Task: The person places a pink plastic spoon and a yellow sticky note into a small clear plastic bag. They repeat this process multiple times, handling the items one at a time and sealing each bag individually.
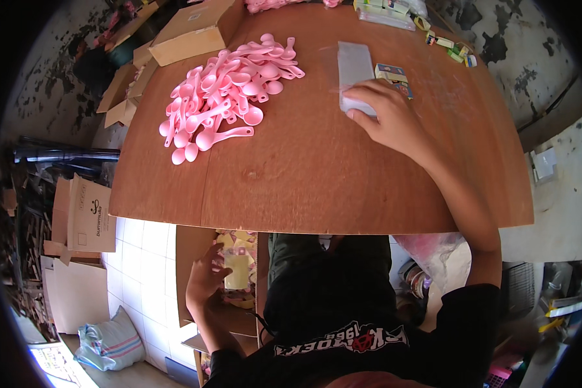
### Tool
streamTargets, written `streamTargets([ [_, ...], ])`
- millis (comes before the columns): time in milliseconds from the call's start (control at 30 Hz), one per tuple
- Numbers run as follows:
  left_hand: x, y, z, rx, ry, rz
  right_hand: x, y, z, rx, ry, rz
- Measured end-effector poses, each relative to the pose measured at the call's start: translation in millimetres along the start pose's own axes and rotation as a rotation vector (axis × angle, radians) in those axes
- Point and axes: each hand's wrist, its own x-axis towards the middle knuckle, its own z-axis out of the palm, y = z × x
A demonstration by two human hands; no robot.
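Observation:
A flat stack of clear plastic bags (355, 63) lies on the right part of the wooden table. My right hand (389, 119) is at its near end, thumb and fingers closed on the plastic; how many layers it grips I cannot make out. Just beyond the knuckles sits a small printed box (394, 78). Below the table's edge, my left hand (205, 279) hovers over an open carton, fingers spread. A pale yellow packet (237, 270) lies beside its fingertips, apparently on top of the other packets. Pink plastic spoons (226, 87) form a loose heap on the left of the table.
A cardboard box (191, 32) stands at the table's far left. Plastic packs (387, 16) and small yellow-green boxes (456, 52) line the far right. The open carton (191, 249) sits against the table's front edge. On the floor at left are another carton (90, 213) and a woven sack (113, 343).

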Motion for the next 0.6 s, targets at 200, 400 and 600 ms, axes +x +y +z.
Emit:
streamTargets([
  [200, -7.6, -5.0, 26.7, 0.17, -0.14, -0.223, -9.8, 39.1, 46.4, -0.392, -0.094, 0.125],
  [400, 1.3, 94.6, 17.3, -0.223, -0.571, 0.585, -1.6, 4.0, 29.4, -0.314, -0.046, 0.016],
  [600, 34.9, 221.1, 20.7, 0.014, 0.384, 0.904, -28.5, -87.3, -31.0, 0.171, -0.332, -0.035],
])
